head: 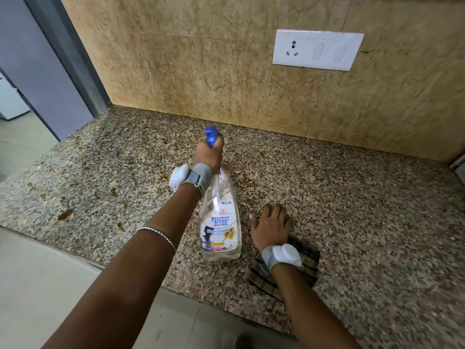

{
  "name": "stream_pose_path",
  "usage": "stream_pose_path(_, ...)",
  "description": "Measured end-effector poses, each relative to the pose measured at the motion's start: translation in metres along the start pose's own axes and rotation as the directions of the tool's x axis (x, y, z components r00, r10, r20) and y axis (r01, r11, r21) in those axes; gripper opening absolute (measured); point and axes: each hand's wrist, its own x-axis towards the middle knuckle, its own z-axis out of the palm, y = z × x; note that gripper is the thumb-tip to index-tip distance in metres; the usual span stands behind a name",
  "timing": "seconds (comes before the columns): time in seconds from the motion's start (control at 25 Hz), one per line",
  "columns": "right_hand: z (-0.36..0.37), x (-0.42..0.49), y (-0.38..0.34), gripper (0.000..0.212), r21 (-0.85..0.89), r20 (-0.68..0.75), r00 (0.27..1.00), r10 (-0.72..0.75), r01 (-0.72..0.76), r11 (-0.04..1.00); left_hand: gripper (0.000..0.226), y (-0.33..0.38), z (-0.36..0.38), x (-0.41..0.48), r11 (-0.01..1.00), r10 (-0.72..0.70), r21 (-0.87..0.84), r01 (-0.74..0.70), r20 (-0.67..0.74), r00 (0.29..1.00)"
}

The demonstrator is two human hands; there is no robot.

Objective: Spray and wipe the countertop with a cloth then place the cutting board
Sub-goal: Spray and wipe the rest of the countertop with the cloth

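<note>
My left hand [210, 154] grips the neck of a clear spray bottle [220, 222] with a blue trigger head, held tilted above the speckled granite countertop [364, 210] with its nozzle pointing toward the back wall. Brown stains and splatters [66, 213] dot the counter's left and middle. My right hand [273, 226] lies flat, fingers straight, palm down on the counter near the front edge. Its wrist rests over a dark checked cloth [305, 269] lying folded on the counter. No cutting board is in view.
A beige tiled backsplash with a white socket and switch plate [318, 49] rises behind the counter. The counter ends at the left by a grey door frame [75, 71]. A metal object shows at the far right edge [459, 163]. Pale floor lies below the front edge.
</note>
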Motion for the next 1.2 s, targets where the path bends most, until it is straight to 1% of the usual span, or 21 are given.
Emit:
stream_pose_path(0.08,0.001,-0.001,-0.001,0.058,-0.004,0.006,1.000,-0.005,0.005,1.000,0.039,-0.002,-0.007,0.001,0.999,-0.001,0.045,0.003,-0.053,0.999)
stream_pose_path(0.16,-0.002,-0.002,-0.001,0.057,0.037,-0.002,1.000,-0.003,0.003,0.999,0.038,-0.003,-0.008,0.001,1.000,0.022,0.010,-0.021,-0.065,0.998)
stream_pose_path(0.2,-0.009,-0.002,-0.002,0.058,0.095,-0.021,1.000,0.007,-0.005,0.995,0.037,0.000,-0.007,-0.002,0.998,0.056,0.005,-0.055,-0.068,0.996)
stream_pose_path(0.24,-0.015,0.000,-0.003,0.058,0.180,-0.023,0.999,0.023,-0.018,0.983,0.038,0.004,-0.003,-0.006,0.996,0.088,-0.014,-0.089,-0.039,0.995)
stream_pose_path(0.28,-0.027,0.004,-0.005,0.060,0.310,0.005,0.999,0.038,-0.038,0.950,0.040,0.007,0.003,-0.007,0.991,0.134,-0.025,-0.134,-0.027,0.991)
stream_pose_path(0.32,-0.040,0.010,-0.007,0.064,0.497,0.084,0.996,0.032,-0.070,0.865,0.043,0.012,0.011,-0.010,0.986,0.155,-0.052,-0.156,-0.028,0.988)
stream_pose_path(0.36,-0.050,0.015,-0.008,0.072,0.700,0.160,0.987,-0.009,-0.107,0.706,0.043,0.018,0.020,-0.010,0.980,0.181,-0.082,-0.183,-0.021,0.983)
stream_pose_path(0.4,-0.064,0.019,-0.004,0.077,0.860,0.204,0.978,-0.040,-0.160,0.485,0.041,0.029,0.032,-0.017,0.972,0.216,-0.095,-0.216,-0.005,0.976)
stream_pose_path(0.44,-0.075,0.024,-0.001,0.075,0.935,0.223,0.973,-0.053,-0.198,0.295,0.037,0.036,0.043,-0.023,0.961,0.256,-0.109,-0.253,0.012,0.967)
stream_pose_path(0.48,-0.085,0.029,0.008,0.067,0.959,0.218,0.974,-0.064,-0.202,0.199,0.034,0.045,0.054,-0.032,0.951,0.287,-0.126,-0.283,0.019,0.958)
stream_pose_path(0.52,-0.093,0.033,0.019,0.054,0.966,0.190,0.978,-0.085,-0.171,0.196,0.029,0.049,0.066,-0.038,0.938,0.310,-0.174,-0.299,0.038,0.950)
stream_pose_path(0.56,-0.101,0.035,0.030,0.040,0.955,0.158,0.985,-0.076,-0.133,0.265,0.024,0.052,0.079,-0.043,0.932,0.310,-0.220,-0.288,0.075,0.948)
stream_pose_path(0.6,-0.106,0.037,0.044,0.034,0.937,0.122,0.991,-0.052,-0.097,0.335,0.027,0.054,0.094,-0.050,0.925,0.327,-0.248,-0.289,0.127,0.936)
stream_pose_path(0.64,-0.108,0.039,0.057,0.037,0.912,0.094,0.996,-0.009,-0.082,0.402,0.035,0.054,0.107,-0.054,0.923,0.344,-0.242,-0.298,0.181,0.921)
stream_pose_path(0.72,-0.112,0.040,0.080,0.041,0.886,0.044,0.993,0.113,-0.092,0.454,0.042,0.053,0.129,-0.066,0.903,0.429,-0.151,-0.402,0.284,0.857)
stream_pose_path(0.8,-0.112,0.036,0.100,0.042,0.880,-0.001,0.966,0.260,-0.122,0.460,0.043,0.047,0.141,-0.077,0.839,0.519,-0.075,-0.539,0.406,0.752)
stream_pose_path(0.84,-0.111,0.033,0.108,0.042,0.881,-0.029,0.942,0.334,-0.134,0.453,0.044,0.041,0.144,-0.082,0.816,0.534,-0.054,-0.575,0.452,0.715)
stream_pose_path(0.92,-0.108,0.029,0.123,0.044,0.878,-0.072,0.890,0.450,-0.158,0.451,0.045,0.026,0.144,-0.097,0.795,0.512,-0.002,-0.607,0.538,0.669)
stream_pose_path(0.96,-0.105,0.025,0.128,0.045,0.877,-0.087,0.875,0.477,-0.160,0.454,0.049,0.014,0.145,-0.101,0.782,0.494,0.045,-0.622,0.565,0.661)
stream_pose_path(1.04,-0.101,0.020,0.132,0.047,0.868,-0.124,0.876,0.467,-0.133,0.479,0.053,-0.009,0.142,-0.108,0.722,0.486,0.134,-0.679,0.600,0.636)
stream_pose_path(1.2,-0.098,0.015,0.132,0.051,0.810,-0.132,0.879,0.458,-0.170,0.561,0.047,-0.052,0.131,-0.124,0.508,0.528,0.231,-0.830,0.678,0.512)
